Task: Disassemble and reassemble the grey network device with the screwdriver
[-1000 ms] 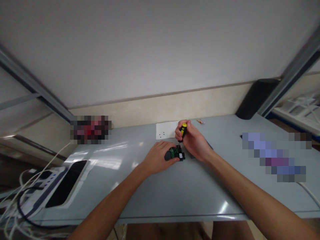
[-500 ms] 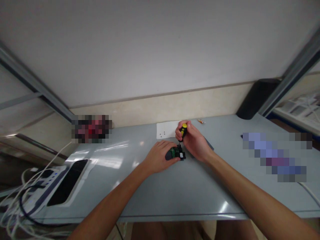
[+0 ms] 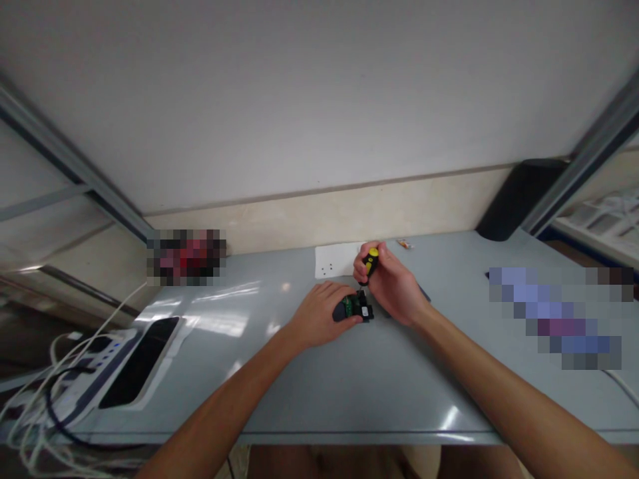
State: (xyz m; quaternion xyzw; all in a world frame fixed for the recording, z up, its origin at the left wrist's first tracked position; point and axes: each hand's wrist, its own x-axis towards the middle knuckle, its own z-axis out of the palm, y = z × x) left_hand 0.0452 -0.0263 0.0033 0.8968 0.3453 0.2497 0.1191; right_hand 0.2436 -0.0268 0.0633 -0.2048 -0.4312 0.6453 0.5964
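My left hand [image 3: 319,313] is closed around a small black device with an exposed green circuit board [image 3: 356,305], holding it on the table; the fingers curve over its far side and the thumb presses the near side. In my right hand [image 3: 394,283] is a screwdriver [image 3: 370,265] with a black and yellow handle, gripped upright with its shaft pointing down. Its tip meets the far right part of the device, though the exact contact is too small to see. Behind the hands lies a white sheet [image 3: 335,256] with several tiny dark pieces, probably screws, on it.
A phone [image 3: 140,362] lies at the left beside a power strip [image 3: 97,372] and tangled white cables [image 3: 30,426]. A black cylinder [image 3: 519,199] stands at the back right. Small scraps [image 3: 405,245] lie by the wall. A dark flat piece [image 3: 425,293] shows partly behind my right wrist. Blurred items sit at both sides.
The whole view has shifted slightly, so everything appears a little further right. Both hands keep their grips, and the screwdriver stays on the device.
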